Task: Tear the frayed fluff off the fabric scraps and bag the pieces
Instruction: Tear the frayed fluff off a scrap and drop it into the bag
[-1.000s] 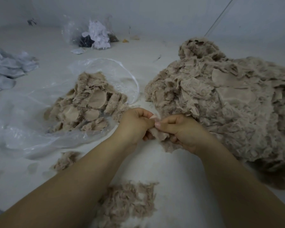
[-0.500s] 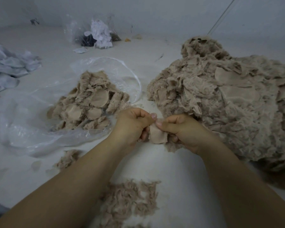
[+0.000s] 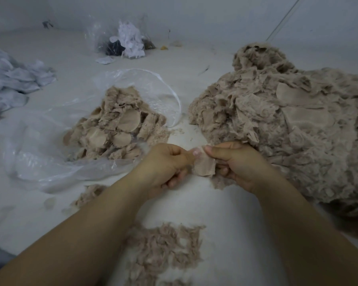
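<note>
Left hand [image 3: 165,164] and right hand [image 3: 238,162] both pinch the top edge of one beige fabric scrap [image 3: 204,166], between the clear plastic bag [image 3: 39,162] and the scrap pile [image 3: 287,124].

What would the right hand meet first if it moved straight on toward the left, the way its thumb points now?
Likely the left hand: the right hand faces it across the fabric scrap both pinch. Their thumbs nearly touch already, though depth is unclear.
</note>
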`<move>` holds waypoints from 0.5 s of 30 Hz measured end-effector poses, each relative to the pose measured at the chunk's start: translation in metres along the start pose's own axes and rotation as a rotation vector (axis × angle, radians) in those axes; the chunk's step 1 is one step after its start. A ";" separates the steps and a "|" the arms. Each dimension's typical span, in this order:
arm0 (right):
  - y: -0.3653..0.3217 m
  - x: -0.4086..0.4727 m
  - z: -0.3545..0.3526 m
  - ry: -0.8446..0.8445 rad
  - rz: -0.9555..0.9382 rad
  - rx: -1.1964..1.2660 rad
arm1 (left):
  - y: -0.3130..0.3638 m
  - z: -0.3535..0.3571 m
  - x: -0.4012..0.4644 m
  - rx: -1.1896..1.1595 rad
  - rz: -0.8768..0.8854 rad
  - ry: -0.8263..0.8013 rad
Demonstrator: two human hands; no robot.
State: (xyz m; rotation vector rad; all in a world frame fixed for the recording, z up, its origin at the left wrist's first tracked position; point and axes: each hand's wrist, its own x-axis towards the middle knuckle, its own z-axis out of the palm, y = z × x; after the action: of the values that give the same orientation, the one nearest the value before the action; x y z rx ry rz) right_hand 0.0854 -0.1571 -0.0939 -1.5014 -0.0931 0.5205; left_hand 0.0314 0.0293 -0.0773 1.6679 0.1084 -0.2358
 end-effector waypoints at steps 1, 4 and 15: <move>0.000 0.000 0.000 -0.001 -0.005 0.005 | 0.000 0.004 -0.001 0.010 -0.005 -0.027; 0.000 0.000 0.000 0.007 -0.018 -0.002 | 0.000 0.008 -0.004 0.096 -0.031 -0.119; -0.003 -0.003 0.003 0.012 -0.022 -0.075 | 0.021 -0.003 -0.007 0.271 -0.142 -0.221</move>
State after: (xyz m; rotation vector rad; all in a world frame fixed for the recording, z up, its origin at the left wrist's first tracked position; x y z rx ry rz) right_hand 0.0824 -0.1550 -0.0899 -1.5746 -0.1208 0.4953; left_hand 0.0296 0.0303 -0.0552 1.8924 0.0289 -0.5614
